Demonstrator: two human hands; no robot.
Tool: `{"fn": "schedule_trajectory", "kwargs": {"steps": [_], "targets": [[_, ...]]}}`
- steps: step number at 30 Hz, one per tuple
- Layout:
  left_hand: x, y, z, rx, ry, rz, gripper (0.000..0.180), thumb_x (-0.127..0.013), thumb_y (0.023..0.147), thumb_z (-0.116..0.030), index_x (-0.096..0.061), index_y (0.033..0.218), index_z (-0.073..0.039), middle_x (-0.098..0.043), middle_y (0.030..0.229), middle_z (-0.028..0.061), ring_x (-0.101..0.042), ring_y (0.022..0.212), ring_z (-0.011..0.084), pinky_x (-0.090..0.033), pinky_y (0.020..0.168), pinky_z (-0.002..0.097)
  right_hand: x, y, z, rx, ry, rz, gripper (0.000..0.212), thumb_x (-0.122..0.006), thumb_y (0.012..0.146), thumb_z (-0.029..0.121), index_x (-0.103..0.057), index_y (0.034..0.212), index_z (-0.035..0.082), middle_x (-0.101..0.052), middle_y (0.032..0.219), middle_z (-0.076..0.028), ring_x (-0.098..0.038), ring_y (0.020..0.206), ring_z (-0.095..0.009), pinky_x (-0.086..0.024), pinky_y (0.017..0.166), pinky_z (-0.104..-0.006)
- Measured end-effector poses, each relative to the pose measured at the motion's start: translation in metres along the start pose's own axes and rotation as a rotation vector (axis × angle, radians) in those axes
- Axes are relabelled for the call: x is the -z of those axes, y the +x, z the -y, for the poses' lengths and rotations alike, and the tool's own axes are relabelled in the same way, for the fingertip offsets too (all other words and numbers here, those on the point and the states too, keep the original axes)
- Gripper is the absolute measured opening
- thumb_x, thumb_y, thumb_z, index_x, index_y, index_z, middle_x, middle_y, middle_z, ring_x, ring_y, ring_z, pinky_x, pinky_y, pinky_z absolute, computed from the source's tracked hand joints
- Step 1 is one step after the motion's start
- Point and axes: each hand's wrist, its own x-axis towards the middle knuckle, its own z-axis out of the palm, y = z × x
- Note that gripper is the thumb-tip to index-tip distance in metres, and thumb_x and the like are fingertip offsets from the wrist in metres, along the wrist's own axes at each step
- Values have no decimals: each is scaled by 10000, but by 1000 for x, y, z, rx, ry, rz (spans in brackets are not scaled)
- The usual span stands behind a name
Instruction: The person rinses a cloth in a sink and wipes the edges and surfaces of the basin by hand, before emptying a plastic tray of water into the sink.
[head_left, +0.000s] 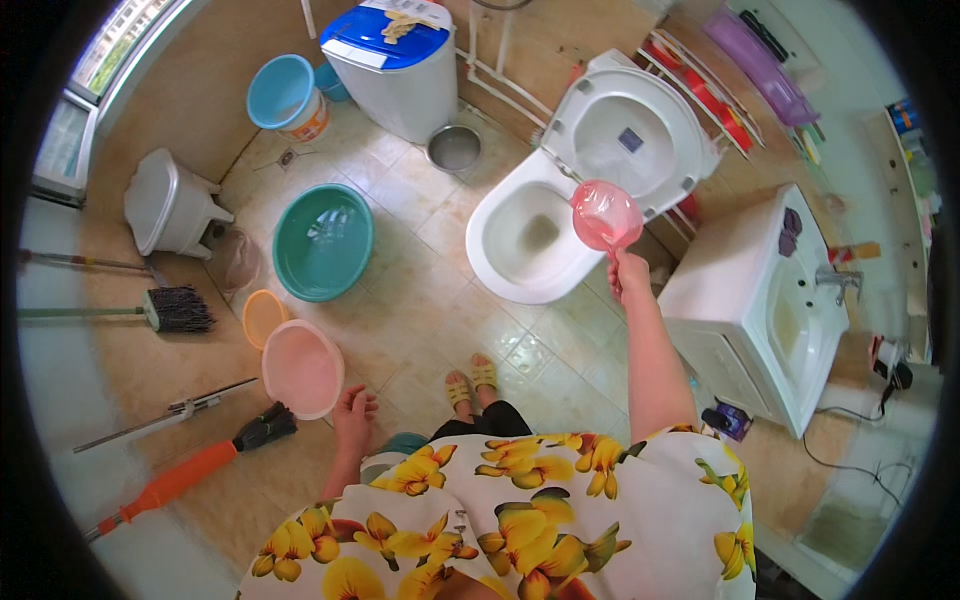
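The left hand (355, 415) is hanging beside the pink basin (303, 370), seemingly holding nothing. Apart from it, the right hand (631, 276) is gripping the pink dipper (606, 216) over the toilet (510, 240); if this grip is loosening, it could be falling inside. Leftward, the green basin (325, 245) is lying; rightward, the white cabinet (722, 285) may be crowding the forearm (660, 375).

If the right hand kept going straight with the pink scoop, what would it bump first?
Probably the raised toilet seat: the right hand points that way, with the pink scoop leading. But depth is unclear, so it might pass over.
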Motion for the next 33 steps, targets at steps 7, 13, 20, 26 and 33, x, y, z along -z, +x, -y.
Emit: {"fn": "schedule_trajectory", "kwargs": {"steps": [7, 13, 20, 26, 33], "targets": [[-9, -20, 35, -52, -106, -30, 194, -511, 910, -120, -571, 1084, -57, -627, 853, 73, -578, 705, 128, -436, 578, 230, 38, -27, -11, 110, 107, -4, 256, -457, 946, 294, -567, 823, 98, -493, 556, 10, -406, 382, -92, -284, 323, -240], [1, -50, 78, -75, -109, -30, 174, -522, 904, -109, -583, 1048, -35, -622, 841, 77, -574, 688, 134, -452, 583, 235, 84, -55, -57, 156, 172, 37, 268, -450, 953, 305, -586, 867, 91, -495, 557, 10, -410, 384, -92, -291, 339, -234], [-63, -119, 92, -71, -27, -73, 203, -519, 906, -143, -576, 1081, -58, -641, 861, 48, -601, 684, 117, -451, 557, 226, 131, -92, -90, 274, 92, 162, 250, -464, 952, 260, -576, 856, 58, -468, 553, 2, -406, 397, -90, -291, 352, -245], [-138, -198, 129, -95, -34, -51, 204, -527, 907, -159, -578, 1080, -65, -648, 859, 43, -609, 704, 112, -456, 574, 223, 199, -114, -131, 282, -77, 208, 267, -468, 950, 268, -565, 813, 61, -473, 534, -5, -405, 381, -97, -314, 354, -255], [-188, -248, 139, -56, 43, 6, 212, -528, 899, -151, -580, 1074, -45, -648, 872, 51, -596, 704, 105, -447, 573, 215, 263, -115, -178, 222, -172, 240, 278, -463, 950, 286, -548, 788, 77, -486, 531, -5, -418, 378, -92, -297, 342, -252]]}}
